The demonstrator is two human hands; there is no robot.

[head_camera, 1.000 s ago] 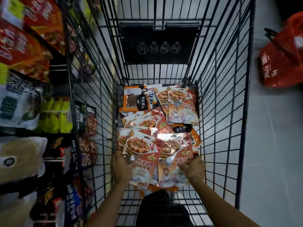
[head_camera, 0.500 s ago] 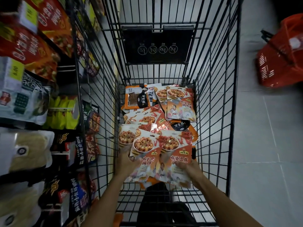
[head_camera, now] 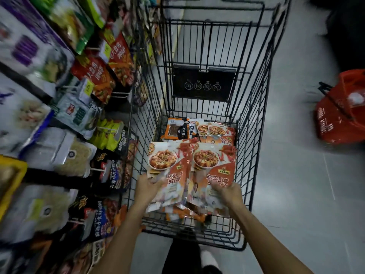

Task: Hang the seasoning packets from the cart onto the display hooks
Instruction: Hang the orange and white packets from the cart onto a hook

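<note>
My two bare arms reach into a black wire cart point(head_camera: 254, 155) from its near end. My left hand point(head_camera: 147, 186) and right hand point(head_camera: 227, 191) are apart. Each one is curled round the lower edge of a fanned bunch of red and white seasoning packets point(head_camera: 213, 167), which show a bowl of food. The two bunches sit side by side and overlap in the middle, inside the cart at its near end. Further in, more packets point(head_camera: 216, 131) lie on the cart's bottom, with a dark orange pouch point(head_camera: 174, 130) to their left. A black panel point(head_camera: 203, 86) hangs across the cart's far end. Left of the cart stands a display point(head_camera: 102, 76) crowded with hanging bags. Right of the cart, well apart, a red basket point(head_camera: 343, 111) sits on the grey floor point(head_camera: 296, 175).
</note>
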